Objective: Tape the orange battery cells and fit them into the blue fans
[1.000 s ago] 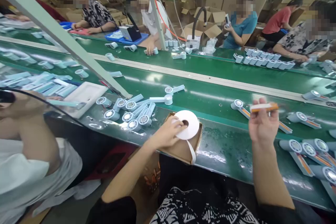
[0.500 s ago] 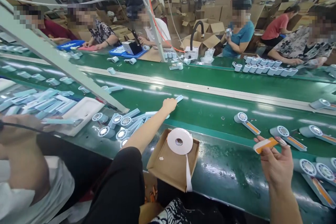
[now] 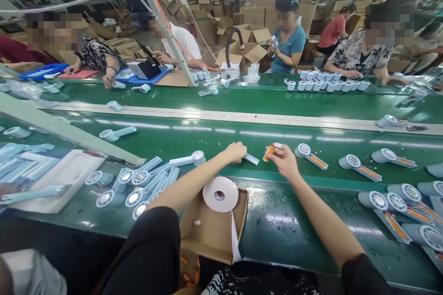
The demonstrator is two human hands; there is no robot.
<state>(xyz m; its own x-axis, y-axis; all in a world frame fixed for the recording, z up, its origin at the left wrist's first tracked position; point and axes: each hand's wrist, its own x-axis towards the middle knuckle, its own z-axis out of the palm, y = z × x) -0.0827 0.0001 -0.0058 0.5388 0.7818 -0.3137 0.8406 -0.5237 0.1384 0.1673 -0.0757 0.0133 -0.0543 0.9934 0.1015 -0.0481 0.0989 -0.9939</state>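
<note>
My left hand [image 3: 236, 152] is closed over one end of a pale blue handheld fan [image 3: 251, 159] on the green belt. The fan's open handle points right; its head is hidden beneath my fingers. Just right of that handle, my right hand [image 3: 286, 162] pinches an orange battery [image 3: 268, 153] with a white face. The battery is held above the belt, apart from the handle. Below my left forearm, a white tape roll [image 3: 228, 196] rests in a cardboard tray [image 3: 204, 239], with a strip hanging over the front edge.
Fans with orange batteries in their handles [image 3: 360, 173] lie to the right. More fans [image 3: 133, 189] are piled at left, near a white tray [image 3: 74, 177]. A slanted metal post [image 3: 69, 126] crosses the left side. Several co-workers sit across the belt [image 3: 242, 99].
My right hand has brought the battery leftward and forward, close to the fan at my left hand. The handle has turned to point down-right. The view has swung right.
</note>
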